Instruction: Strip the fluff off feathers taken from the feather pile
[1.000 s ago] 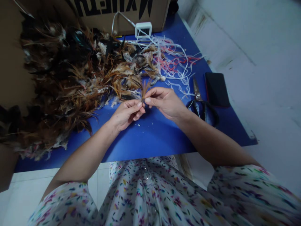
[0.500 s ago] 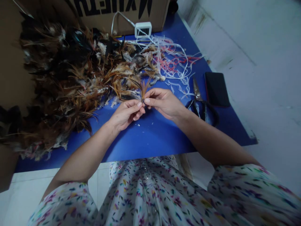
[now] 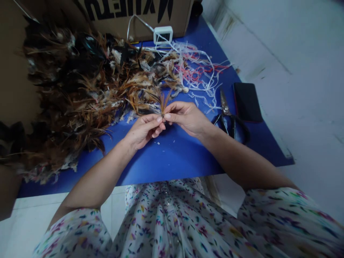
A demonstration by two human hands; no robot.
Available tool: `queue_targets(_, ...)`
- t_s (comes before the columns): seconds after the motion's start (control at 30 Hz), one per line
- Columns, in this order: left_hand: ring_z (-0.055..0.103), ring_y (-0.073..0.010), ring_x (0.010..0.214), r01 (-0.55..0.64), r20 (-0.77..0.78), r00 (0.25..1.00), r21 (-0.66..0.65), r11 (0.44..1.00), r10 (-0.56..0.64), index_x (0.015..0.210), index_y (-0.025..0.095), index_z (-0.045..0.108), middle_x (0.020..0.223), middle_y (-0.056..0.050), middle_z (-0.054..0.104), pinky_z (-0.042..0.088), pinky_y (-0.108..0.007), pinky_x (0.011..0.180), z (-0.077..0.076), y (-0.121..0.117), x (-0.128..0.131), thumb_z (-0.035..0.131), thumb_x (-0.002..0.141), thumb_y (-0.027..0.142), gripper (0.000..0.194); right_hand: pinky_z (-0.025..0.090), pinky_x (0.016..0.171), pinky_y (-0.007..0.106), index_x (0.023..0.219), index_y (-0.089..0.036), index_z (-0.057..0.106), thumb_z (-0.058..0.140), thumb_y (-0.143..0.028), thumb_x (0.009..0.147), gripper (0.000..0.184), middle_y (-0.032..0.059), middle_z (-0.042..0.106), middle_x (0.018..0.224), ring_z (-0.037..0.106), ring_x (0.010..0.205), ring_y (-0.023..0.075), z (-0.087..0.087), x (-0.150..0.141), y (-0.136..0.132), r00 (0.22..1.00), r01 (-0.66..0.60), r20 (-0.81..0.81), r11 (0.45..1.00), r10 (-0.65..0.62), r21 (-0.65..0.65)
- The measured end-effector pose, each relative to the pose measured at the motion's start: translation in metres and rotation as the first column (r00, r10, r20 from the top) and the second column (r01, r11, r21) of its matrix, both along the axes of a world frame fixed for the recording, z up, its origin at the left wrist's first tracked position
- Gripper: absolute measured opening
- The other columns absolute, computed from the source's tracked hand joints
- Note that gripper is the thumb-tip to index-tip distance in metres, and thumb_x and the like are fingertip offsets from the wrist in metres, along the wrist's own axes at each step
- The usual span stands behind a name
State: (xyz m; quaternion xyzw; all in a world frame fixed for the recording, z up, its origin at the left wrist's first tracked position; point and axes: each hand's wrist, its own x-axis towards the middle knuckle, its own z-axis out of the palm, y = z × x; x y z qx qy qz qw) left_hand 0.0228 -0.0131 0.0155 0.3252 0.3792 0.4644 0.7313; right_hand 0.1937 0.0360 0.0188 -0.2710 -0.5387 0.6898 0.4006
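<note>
A small tuft of brown feathers (image 3: 164,103) points upward between my two hands, above the blue table (image 3: 161,157). My left hand (image 3: 146,129) pinches its lower end between thumb and fingers. From the other side, the thumb and forefinger of my right hand (image 3: 185,116) close on the same base, so the fingertips of both hands nearly touch. Just what lies between the fingertips is partly hidden. Behind and to the left spreads a large heap of brown and black feathers (image 3: 107,84).
White and red plastic strips (image 3: 199,68) lie tangled beyond my right hand. Scissors (image 3: 225,107) with black handles and a dark phone-like slab (image 3: 247,102) rest at the right. A small white-framed device (image 3: 163,28) stands before a cardboard box (image 3: 139,27). A wall (image 3: 301,79) borders the right side.
Both hands stay almost in place, pinching the feather tuft. The fingertips of my right hand have shifted very slightly at its base.
</note>
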Motion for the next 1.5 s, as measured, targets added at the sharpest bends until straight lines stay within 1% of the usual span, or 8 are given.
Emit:
queue_targets(0.43,0.049,-0.0039,0.046,-0.102,0.004,0.995,0.069,0.992,0.102,0.073,0.013,0.068,0.06,0.002,0.064,0.032,-0.015,0.04,0.002,0.004,-0.002,0.09,0.064,0.032,0.03,0.047,0.057,0.024,0.087,-0.019,0.07,0.092,-0.042,0.062,0.041,-0.0022,0.067,0.074,0.057,0.064,0.0094,-0.003,0.003,0.007,0.987,0.144,0.064,0.989,-0.145,0.019)
queue_targets(0.53,0.048,-0.0038,0.046,-0.151,-0.014,0.988,0.086,0.985,0.153,0.072,0.013,0.067,0.06,0.002,0.063,0.032,-0.015,0.04,0.003,0.005,-0.004,0.089,0.065,0.03,0.029,0.048,0.059,0.025,0.086,-0.018,0.069,0.085,-0.044,0.07,0.034,-0.0009,0.066,0.072,0.058,0.065,0.0111,-0.004,0.004,0.008,0.969,0.175,0.157,0.979,-0.19,0.104)
queue_targets(0.67,0.048,-0.0033,0.046,-0.255,-0.019,0.966,0.126,0.959,0.26,0.074,0.015,0.066,0.062,0.003,0.062,0.032,-0.014,0.04,0.006,0.008,-0.008,0.085,0.072,0.027,0.023,0.048,0.068,0.03,0.083,-0.018,0.071,0.074,-0.026,0.08,0.009,0.0006,0.068,0.075,0.058,0.069,0.0128,-0.009,0.006,0.009,0.894,0.189,0.322,0.914,-0.311,0.359)
queue_targets(0.77,0.047,-0.0027,0.046,-0.339,-0.007,0.939,0.154,0.928,0.344,0.074,0.016,0.064,0.062,0.004,0.062,0.032,-0.014,0.041,0.009,0.011,-0.013,0.083,0.076,0.026,0.021,0.047,0.073,0.033,0.083,-0.019,0.073,0.067,-0.017,0.081,0.006,0.0028,0.069,0.083,0.059,0.072,0.0149,-0.012,0.007,0.008,0.807,0.079,0.456,0.833,-0.376,0.548)
queue_targets(0.9,0.046,-0.0021,0.045,-0.423,-0.032,0.902,0.147,0.894,0.431,0.076,0.017,0.063,0.061,0.006,0.06,0.032,-0.014,0.041,0.011,0.014,-0.017,0.081,0.078,0.026,0.02,0.047,0.082,0.038,0.083,-0.02,0.073,0.068,-0.017,0.083,0.006,0.0055,0.069,0.089,0.061,0.084,0.0203,-0.015,0.006,0.006,0.723,-0.112,0.565,0.74,-0.398,0.664)
queue_targets(1.1,0.045,-0.0015,0.044,-0.485,-0.07,0.866,0.119,0.866,0.494,0.077,0.018,0.062,0.061,0.006,0.06,0.032,-0.014,0.041,0.012,0.017,-0.018,0.08,0.08,0.027,0.021,0.044,0.086,0.039,0.082,-0.017,0.071,0.073,-0.021,0.084,0.005,0.0064,0.067,0.088,0.058,0.084,0.0212,-0.02,0.003,0.002,0.672,-0.309,0.632,0.63,-0.385,0.712)
queue_targets(1.37,0.045,-0.0017,0.043,-0.493,-0.07,0.862,0.122,0.862,0.503,0.078,0.018,0.062,0.06,0.006,0.06,0.032,-0.015,0.041,0.012,0.017,-0.018,0.08,0.081,0.027,0.02,0.037,0.082,0.039,0.094,-0.018,0.068,0.067,-0.032,0.092,0.014,0.0098,0.066,0.097,0.054,0.094,0.0266,-0.02,-0.009,-0.009,0.565,-0.411,0.642,0.499,-0.518,0.763)
queue_targets(1.5,0.044,-0.0018,0.043,-0.496,-0.077,0.859,0.123,0.86,0.507,0.076,0.018,0.062,0.06,0.006,0.06,0.032,-0.016,0.041,0.013,0.017,-0.018,0.08,0.081,0.027,0.02,0.036,0.08,0.039,0.092,-0.017,0.067,0.059,-0.028,0.097,0.015,0.0114,0.067,0.097,0.053,0.094,0.0273,-0.02,-0.016,-0.012,0.513,-0.488,0.665,0.452,-0.544,0.747)
